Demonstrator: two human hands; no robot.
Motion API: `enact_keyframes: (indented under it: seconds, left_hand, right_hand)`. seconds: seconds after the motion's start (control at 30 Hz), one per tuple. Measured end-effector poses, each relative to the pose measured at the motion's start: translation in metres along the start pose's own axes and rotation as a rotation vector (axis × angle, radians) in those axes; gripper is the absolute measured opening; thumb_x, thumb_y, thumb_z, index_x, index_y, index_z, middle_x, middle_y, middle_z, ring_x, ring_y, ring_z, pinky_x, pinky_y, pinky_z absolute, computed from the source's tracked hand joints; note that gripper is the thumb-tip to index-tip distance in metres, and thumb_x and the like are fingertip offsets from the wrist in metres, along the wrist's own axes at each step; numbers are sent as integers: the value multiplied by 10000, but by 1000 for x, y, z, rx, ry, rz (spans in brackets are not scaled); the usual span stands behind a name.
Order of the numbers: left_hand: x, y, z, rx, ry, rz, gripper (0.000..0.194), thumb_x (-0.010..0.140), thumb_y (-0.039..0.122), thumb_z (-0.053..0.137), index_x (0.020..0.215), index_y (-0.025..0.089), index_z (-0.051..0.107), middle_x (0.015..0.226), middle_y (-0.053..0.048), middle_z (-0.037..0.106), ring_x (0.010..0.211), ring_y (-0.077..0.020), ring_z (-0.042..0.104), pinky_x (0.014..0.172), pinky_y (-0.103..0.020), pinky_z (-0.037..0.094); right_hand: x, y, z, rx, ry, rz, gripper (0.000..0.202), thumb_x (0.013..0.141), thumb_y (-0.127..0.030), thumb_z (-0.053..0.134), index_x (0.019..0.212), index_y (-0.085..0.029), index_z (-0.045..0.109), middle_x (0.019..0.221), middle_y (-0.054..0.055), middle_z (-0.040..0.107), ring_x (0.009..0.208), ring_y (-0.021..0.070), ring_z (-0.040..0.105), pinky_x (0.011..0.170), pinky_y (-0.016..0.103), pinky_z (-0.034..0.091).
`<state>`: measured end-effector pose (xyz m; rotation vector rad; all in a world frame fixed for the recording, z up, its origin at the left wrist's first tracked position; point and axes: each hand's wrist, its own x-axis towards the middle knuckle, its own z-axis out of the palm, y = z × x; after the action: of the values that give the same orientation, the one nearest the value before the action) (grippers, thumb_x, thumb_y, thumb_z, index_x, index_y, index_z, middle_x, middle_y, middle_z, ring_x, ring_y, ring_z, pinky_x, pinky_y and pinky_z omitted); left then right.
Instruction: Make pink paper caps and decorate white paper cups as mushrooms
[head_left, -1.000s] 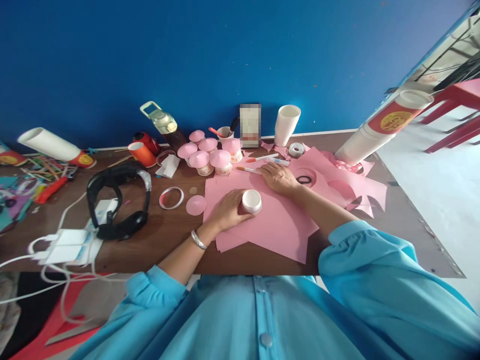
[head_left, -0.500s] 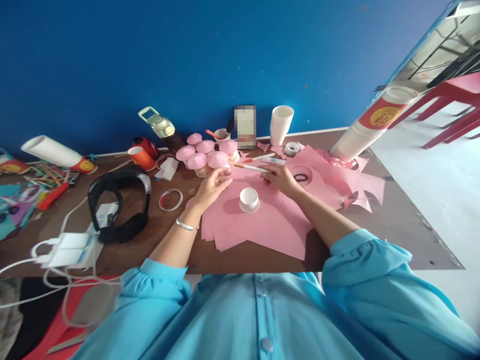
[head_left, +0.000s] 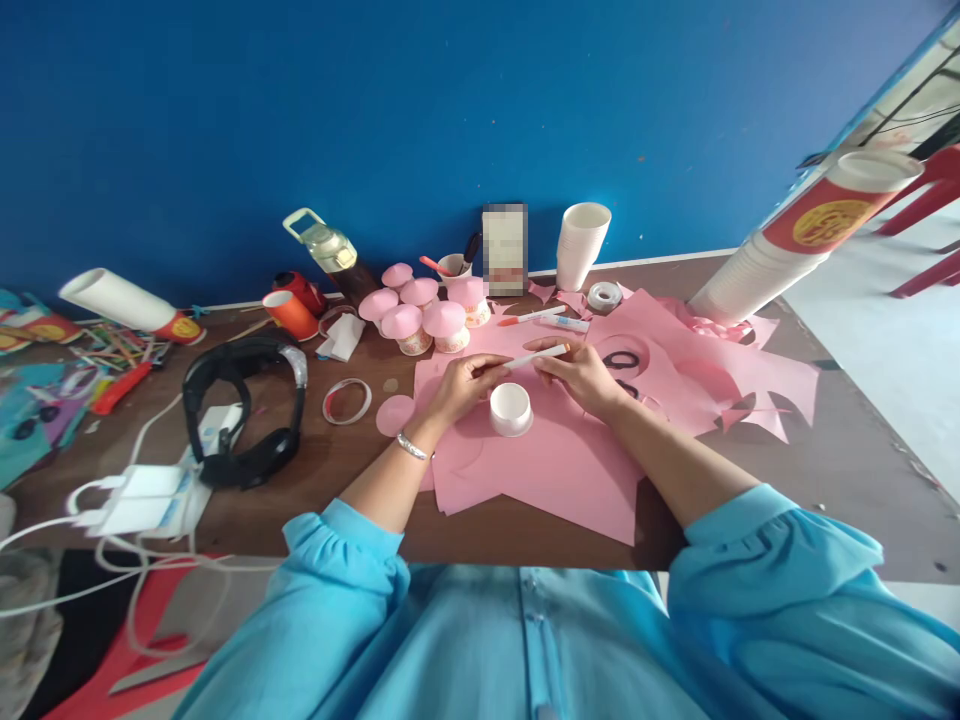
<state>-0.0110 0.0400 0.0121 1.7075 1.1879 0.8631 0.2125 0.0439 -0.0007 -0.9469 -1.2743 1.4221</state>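
A white marker pen with an orange end (head_left: 537, 357) is held level between my two hands, above the pink paper sheets (head_left: 540, 470). My left hand (head_left: 463, 388) is closed in a pinch at the pen's left end. Closer to the orange end, the fingers of my right hand (head_left: 586, 378) are bent around it. Just below the pen, a small white paper cup (head_left: 511, 412) stands on the paper, with its open side up. A round pink paper piece (head_left: 395, 415) lies beside my left wrist.
Several small cups with pink cone tops (head_left: 444, 322) stand behind my left hand. Scissors (head_left: 621, 360), a tape roll (head_left: 604, 295) and stacked white cups (head_left: 581, 245) lie or stand to the right. A black headset (head_left: 196, 400) and a power strip (head_left: 146, 495) occupy the left side.
The pen has swung round, so its orange end now points right instead of left. My left hand has moved right and closed on the pen. The view has shifted slightly.
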Motion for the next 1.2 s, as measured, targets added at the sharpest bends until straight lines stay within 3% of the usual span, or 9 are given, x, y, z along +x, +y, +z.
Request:
enact_keyframes:
  seconds: [0.1, 0.2, 0.3, 0.43, 0.6, 0.73, 0.83, 1.0, 1.2]
  left_hand:
    - [-1, 0, -1, 47, -8, 63, 315, 908, 466, 714, 1060, 208, 810, 1109, -57, 814, 1002, -246, 749, 889, -344, 595]
    - [-2, 0, -2, 62, -18, 58, 317, 917, 471, 709, 1058, 210, 820, 1103, -54, 818, 1012, -253, 753, 899, -342, 589]
    - [-3, 4, -2, 72, -14, 37, 343, 904, 496, 720, 1048, 204, 828, 1024, -53, 827, 919, -245, 755, 783, -318, 593]
    - [-2, 1, -2, 12, -25, -23, 382, 884, 517, 731, 1066, 194, 825, 859, -46, 815, 629, -171, 680, 534, -266, 521]
    - [3, -17, -12, -91, 47, -64, 428, 886, 527, 714, 1116, 176, 797, 839, -56, 792, 536, -114, 602, 452, -236, 463]
    - [4, -21, -14, 11, 53, 60, 372, 866, 483, 747, 1085, 187, 795, 1022, -84, 795, 881, -194, 735, 775, -315, 615]
    - [1, -16, -12, 71, -4, 154, 350, 887, 484, 727, 1097, 211, 786, 1216, -94, 756, 1146, -248, 704, 1029, -403, 584]
    - [-5, -10, -19, -34, -55, 207, 453, 953, 548, 631, 1260, 226, 717, 1371, -104, 690, 1344, -277, 605, 1181, -470, 473]
    - [-13, 0, -24, -131, -273, 216, 727, 793, 592, 813, 1418, 274, 620, 1492, -124, 612, 1419, -349, 537, 1180, -493, 452]
  right_hand:
    - [-2, 2, 6, 61, -66, 21, 439, 800, -551, 811, 989, -157, 770, 653, -24, 608, 560, 109, 521, 563, 273, 439]
    - [-3, 4, 7, 115, -83, 35, 437, 810, -572, 806, 949, -159, 772, 717, -5, 639, 579, 108, 558, 582, 272, 458]
    - [-5, 4, 9, 135, -60, 42, 458, 806, -603, 801, 926, -162, 771, 707, 4, 647, 578, 114, 568, 586, 274, 468]
    - [-5, 3, 9, 118, -12, 48, 481, 779, -630, 807, 896, -166, 757, 698, 10, 653, 557, 116, 549, 566, 279, 467]
    - [5, -1, -11, 188, 213, -48, 473, 806, -663, 750, 896, -203, 688, 653, -12, 596, 531, 122, 526, 518, 275, 439]
    - [6, -4, -17, 227, 208, -65, 456, 803, -663, 745, 893, -233, 624, 671, -20, 607, 526, 127, 535, 518, 277, 451]
    - [2, -2, -11, 250, 109, -43, 467, 715, -595, 851, 832, -239, 574, 674, -26, 622, 529, 124, 550, 522, 270, 462]
    - [2, 1, -9, 226, 132, -84, 424, 783, -598, 790, 904, -239, 600, 713, -24, 648, 571, 127, 582, 561, 269, 487]
    - [0, -1, -11, 342, 81, -35, 484, 750, -583, 839, 1026, -220, 675, 828, 18, 758, 621, 141, 661, 627, 285, 540]
